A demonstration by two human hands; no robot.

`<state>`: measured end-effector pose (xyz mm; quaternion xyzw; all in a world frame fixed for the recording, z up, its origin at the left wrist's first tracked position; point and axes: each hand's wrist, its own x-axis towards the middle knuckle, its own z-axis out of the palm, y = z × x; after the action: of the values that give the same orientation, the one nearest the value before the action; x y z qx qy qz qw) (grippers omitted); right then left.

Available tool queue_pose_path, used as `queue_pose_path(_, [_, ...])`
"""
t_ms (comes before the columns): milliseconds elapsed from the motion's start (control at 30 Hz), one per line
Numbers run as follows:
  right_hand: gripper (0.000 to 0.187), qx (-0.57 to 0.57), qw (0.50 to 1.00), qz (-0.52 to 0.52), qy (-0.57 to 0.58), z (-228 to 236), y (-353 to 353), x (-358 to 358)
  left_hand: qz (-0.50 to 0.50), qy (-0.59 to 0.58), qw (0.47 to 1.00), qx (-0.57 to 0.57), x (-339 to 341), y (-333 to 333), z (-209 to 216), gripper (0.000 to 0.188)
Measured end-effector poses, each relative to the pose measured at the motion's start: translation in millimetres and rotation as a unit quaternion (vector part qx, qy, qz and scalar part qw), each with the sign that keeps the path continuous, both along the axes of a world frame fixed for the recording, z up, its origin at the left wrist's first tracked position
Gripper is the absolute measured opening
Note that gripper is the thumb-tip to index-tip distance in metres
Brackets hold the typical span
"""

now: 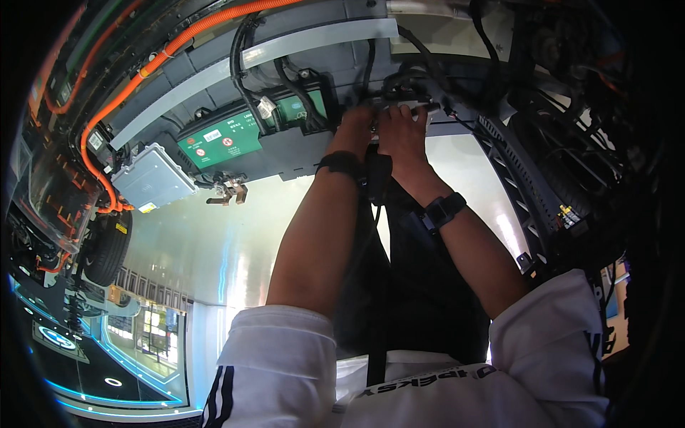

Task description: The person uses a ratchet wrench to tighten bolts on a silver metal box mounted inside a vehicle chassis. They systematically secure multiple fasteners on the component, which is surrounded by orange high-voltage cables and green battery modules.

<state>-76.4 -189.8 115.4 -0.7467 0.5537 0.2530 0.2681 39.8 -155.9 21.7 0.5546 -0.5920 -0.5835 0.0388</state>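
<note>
Both of my hands are close together at the grey frame, beside a silver-grey metal part (429, 118) with dark cables around it. My left hand (355, 127) reaches in at its left side; its fingers are in shadow and mostly hidden. Bent fingers of my right hand (403, 139) lie over the near side of the metal part, closed on something small that I cannot make out. A short dark piece (426, 109) sticks out by those fingertips. Below and between my wrists hangs a black box-shaped object (378, 178) with a thin cord.
Left of my hands sits a green-labelled battery box (246, 139), with black cables (239, 60) crossing it. A silver finned housing (153, 178), copper-coloured terminals (230, 189) and an orange cable (107, 118) lie farther left. A dark slotted rail (517, 171) runs along the right.
</note>
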Motion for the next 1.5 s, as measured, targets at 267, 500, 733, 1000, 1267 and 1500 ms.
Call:
queue_pose_path(267, [0.031, 0.159, 0.901, -0.386, -0.118, -35, 16, -11, 0.136, 0.094, 0.955, 0.248, -1, -4, -3, 0.041])
queue_pose_path(500, [0.03, -0.006, 0.997, -0.052, -0.057, -1, -18, -12, 0.168, 0.086, 0.967, 0.171, -8, 19, -30, 0.019])
queue_pose_path(733, [0.032, 0.0, 0.991, -0.105, -0.078, -12, 0, -7, 0.133, 0.02, 0.967, 0.215, -7, -4, -5, 0.024])
queue_pose_path(1000, [0.036, 0.18, 0.865, -0.414, -0.22, -44, 17, -31, 0.565, 0.378, 0.506, 0.531, -18, 16, -24, 0.042])
queue_pose_path(1267, [0.025, 0.132, 0.934, -0.268, -0.198, -27, 3, -30, 0.087, 0.083, 0.982, 0.146, 0, -6, 13, 0.027])
queue_pose_path(1500, [0.015, -0.166, 0.92, -0.244, -0.258, -12, -26, -37, 0.507, 0.21, 0.62, 0.56, -18, -24, 1, 0.025])
